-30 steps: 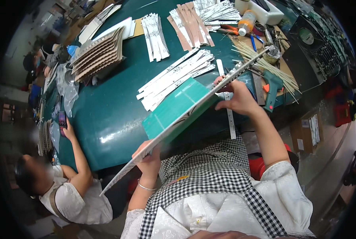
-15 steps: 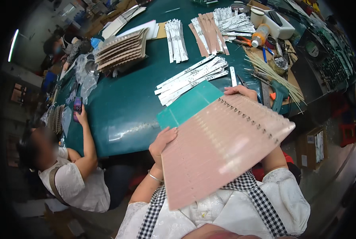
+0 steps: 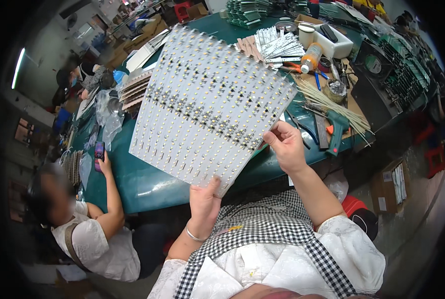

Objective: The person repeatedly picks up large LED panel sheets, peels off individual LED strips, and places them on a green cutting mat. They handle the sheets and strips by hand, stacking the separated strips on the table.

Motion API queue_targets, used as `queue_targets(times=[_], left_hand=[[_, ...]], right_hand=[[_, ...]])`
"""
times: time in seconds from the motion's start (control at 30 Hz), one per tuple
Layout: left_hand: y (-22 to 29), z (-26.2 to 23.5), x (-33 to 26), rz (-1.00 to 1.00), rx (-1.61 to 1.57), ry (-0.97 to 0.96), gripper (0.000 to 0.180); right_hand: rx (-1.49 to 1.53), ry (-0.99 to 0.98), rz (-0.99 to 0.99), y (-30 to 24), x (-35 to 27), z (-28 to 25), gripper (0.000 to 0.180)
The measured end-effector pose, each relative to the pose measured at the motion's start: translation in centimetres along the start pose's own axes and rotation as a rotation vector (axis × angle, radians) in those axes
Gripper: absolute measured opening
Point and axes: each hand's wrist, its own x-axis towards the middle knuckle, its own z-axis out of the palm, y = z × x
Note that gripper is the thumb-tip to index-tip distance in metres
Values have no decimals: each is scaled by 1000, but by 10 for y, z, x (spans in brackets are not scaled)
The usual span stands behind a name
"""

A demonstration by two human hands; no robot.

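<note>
A white LED circuit board panel point(image 3: 202, 109) is held up in front of me, tilted over the table. Its face carries rows of small yellow LEDs and dark components, and one long edge is toothed. My left hand point(image 3: 205, 202) grips the lower corner, thumb on the LED face. At the right edge my right hand point(image 3: 287, 147) pinches the panel, fingers partly hidden behind it. A strip of green sheet point(image 3: 258, 151) shows behind the panel beside my right hand. Much of the tabletop lies hidden behind the panel.
On the green table point(image 3: 157, 187) are a stack of boards point(image 3: 132, 92), white strips point(image 3: 282, 45), a glue gun point(image 3: 337, 129), thin sticks point(image 3: 332, 102), pliers point(image 3: 302, 129) and a bottle point(image 3: 312, 57). A co-worker with a phone point(image 3: 99, 149) sits at the left. A cardboard box point(image 3: 390, 185) stands at right.
The panel has been flipped from its pinkish-brown back to its LED face and raised away from me, up and left over the table. Both hands still hold it.
</note>
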Motion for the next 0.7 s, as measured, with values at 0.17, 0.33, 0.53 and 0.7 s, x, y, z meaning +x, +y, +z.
queue_targets(times=[0.17,0.33,0.53,0.7], left_hand=[[7,12,-2,-190,-48,-59,41],[10,-4,6,-342,-251,-106,42],[31,-38,17,104,73,-50,44],[36,-47,19,264,256,88,34]], right_hand=[[146,-130,-28,-14,5,-8,10],[242,-316,25,-46,15,-28,9],[-1399,169,-111,-121,45,-142,9],[-1991,252,89,-105,62,-229,18]])
